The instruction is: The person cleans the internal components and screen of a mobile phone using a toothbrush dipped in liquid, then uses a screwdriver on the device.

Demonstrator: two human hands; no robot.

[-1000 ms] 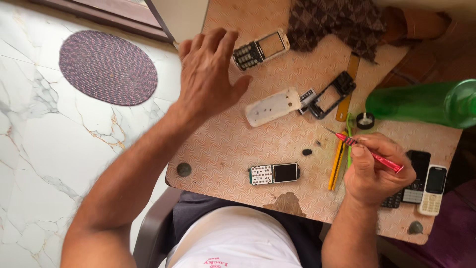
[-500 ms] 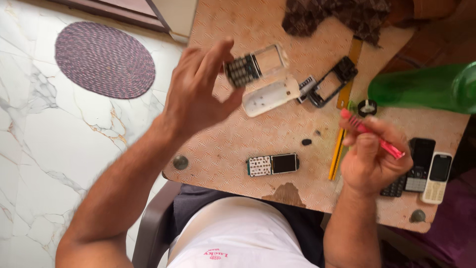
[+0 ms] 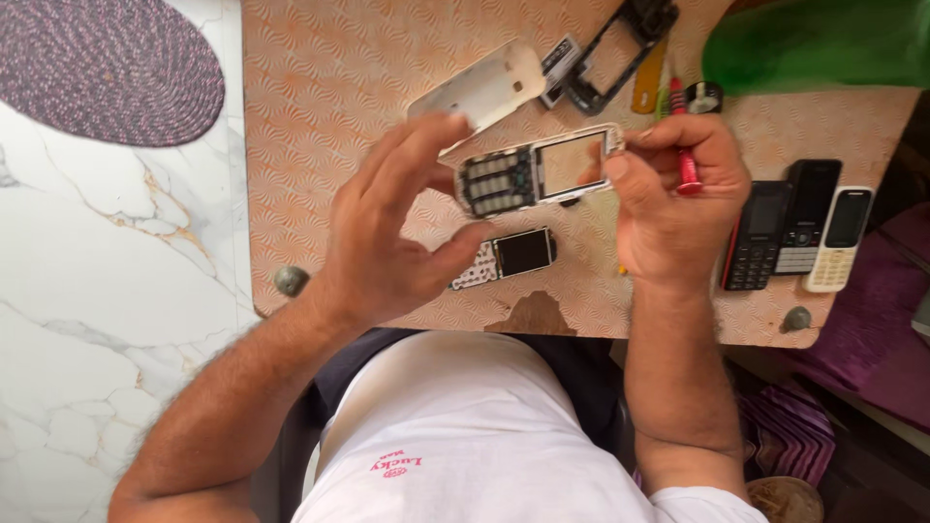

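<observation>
Overhead: patterned worktop (image 3: 320, 116) spread with phone parts. Between both hands, raised above it, a stripped phone front frame (image 3: 539, 170) with clear screen window and bare keypad grid. Left hand (image 3: 392, 232) half open, fingers spread and curved, fingertips at the frame's keypad end. Right hand (image 3: 673, 199) curled, thumb and forefinger pinching the frame's screen end, a red screwdriver (image 3: 684, 145) tucked in the same grip. Below the frame, flat on the worktop, a small keypad phone (image 3: 504, 258). Above, a white back cover (image 3: 480, 92); at right, three phones (image 3: 799, 232) side by side.
</observation>
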